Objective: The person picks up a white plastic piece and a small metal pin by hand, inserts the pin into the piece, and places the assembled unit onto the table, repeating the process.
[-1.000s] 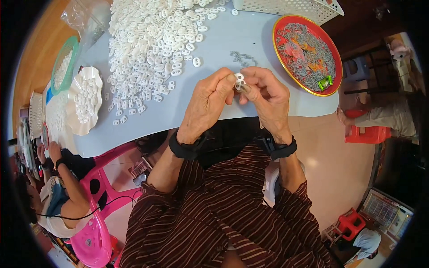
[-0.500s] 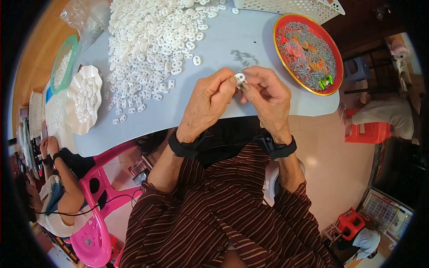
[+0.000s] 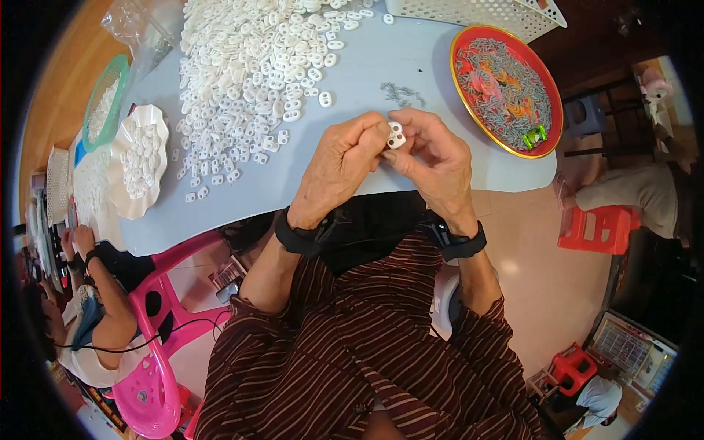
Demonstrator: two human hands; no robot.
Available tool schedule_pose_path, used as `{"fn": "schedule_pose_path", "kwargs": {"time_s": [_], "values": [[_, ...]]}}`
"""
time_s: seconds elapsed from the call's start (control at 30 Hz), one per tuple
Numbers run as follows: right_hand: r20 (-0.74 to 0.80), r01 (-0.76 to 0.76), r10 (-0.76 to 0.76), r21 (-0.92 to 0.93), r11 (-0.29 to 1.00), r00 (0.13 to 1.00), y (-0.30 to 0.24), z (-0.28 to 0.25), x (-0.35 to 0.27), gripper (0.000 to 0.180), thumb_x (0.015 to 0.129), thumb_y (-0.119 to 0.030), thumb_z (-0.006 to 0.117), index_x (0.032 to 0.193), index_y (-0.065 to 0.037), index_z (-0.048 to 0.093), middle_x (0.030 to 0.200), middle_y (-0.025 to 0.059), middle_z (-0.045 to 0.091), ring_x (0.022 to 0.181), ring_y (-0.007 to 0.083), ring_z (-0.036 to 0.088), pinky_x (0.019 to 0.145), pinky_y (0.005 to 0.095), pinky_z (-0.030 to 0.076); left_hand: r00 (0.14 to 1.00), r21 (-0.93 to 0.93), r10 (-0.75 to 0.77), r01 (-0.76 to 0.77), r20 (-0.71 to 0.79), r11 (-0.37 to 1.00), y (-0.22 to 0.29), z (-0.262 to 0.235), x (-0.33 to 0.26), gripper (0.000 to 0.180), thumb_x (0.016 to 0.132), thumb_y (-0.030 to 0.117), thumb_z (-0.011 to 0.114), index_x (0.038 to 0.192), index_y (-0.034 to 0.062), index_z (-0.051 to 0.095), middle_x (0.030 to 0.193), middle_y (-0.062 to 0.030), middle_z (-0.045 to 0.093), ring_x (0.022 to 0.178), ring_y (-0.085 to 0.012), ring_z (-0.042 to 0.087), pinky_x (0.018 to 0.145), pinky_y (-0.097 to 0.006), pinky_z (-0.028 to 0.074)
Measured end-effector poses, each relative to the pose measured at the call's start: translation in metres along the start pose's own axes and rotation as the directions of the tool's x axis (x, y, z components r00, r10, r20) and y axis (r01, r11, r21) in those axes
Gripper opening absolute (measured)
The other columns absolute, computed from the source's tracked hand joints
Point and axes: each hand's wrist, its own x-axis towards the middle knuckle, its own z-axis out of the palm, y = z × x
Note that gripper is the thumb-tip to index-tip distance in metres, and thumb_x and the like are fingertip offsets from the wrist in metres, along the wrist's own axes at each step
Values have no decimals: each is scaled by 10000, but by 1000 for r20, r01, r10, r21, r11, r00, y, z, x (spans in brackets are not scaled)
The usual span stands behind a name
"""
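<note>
Above the table's near edge, my left hand (image 3: 343,165) and my right hand (image 3: 438,163) meet, fingers bent and closed. Between their fingertips is a small white plastic piece with holes (image 3: 396,136), pinched from both sides. Whether a second small part is in the fingers is hidden. Just beyond my hands lie several small grey screw-like pieces (image 3: 400,94). To the left spreads a big heap of white two-hole plastic pieces (image 3: 242,81), with strays toward the near edge.
A red round tray (image 3: 560,121) of grey pieces stands right, holding a green wrapper (image 3: 535,136). Behind it is a white perforated basket (image 3: 477,13). At left are a scalloped white dish (image 3: 117,180) and a green basket (image 3: 117,73). Another person (image 3: 110,315) sits by a pink chair (image 3: 150,389).
The white piece has been turned between my fingertips, so more of its holed face shows. My right fingers have shifted slightly; both hands stay in about the same place.
</note>
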Motion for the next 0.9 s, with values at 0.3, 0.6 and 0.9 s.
{"fn": "schedule_pose_path", "kwargs": {"time_s": [0.3, 0.6, 0.9], "values": [[11, 33, -31, -162, 986, 999, 2, -1, -4, 348, 784, -27, 745, 1102, 3, 607, 854, 30, 632, 732, 74, 578, 632, 210, 478, 999, 42, -26, 25, 34, 999, 0, -1, -2, 256, 957, 186, 466, 779, 10, 513, 659, 8, 448, 622, -79, 408, 573, -236, 355], [4, 16, -16, 15, 1000, 1000, 2, 0, -3, 292, 814, -50, 729, 1084, -8, 626, 823, 12, 635, 675, 50, 543, 587, 189, 452, 1000, 30, 28, -28, 12, 999, -4, 1, -2, 268, 963, 183, 449, 773, 7, 517, 624, 3, 449, 598, -75, 404, 549, -242, 345], [41, -81, 79, 27, 996, 996, -5, -6, -1, 306, 859, -12, 665, 1149, 3, 570, 813, 7, 621, 660, 40, 528, 577, 184, 430, 994, 48, 105, -104, -12, 993, -6, 1, -3, 263, 959, 175, 442, 774, 7, 523, 597, -2, 451, 570, -71, 388, 510, -249, 332]]}}
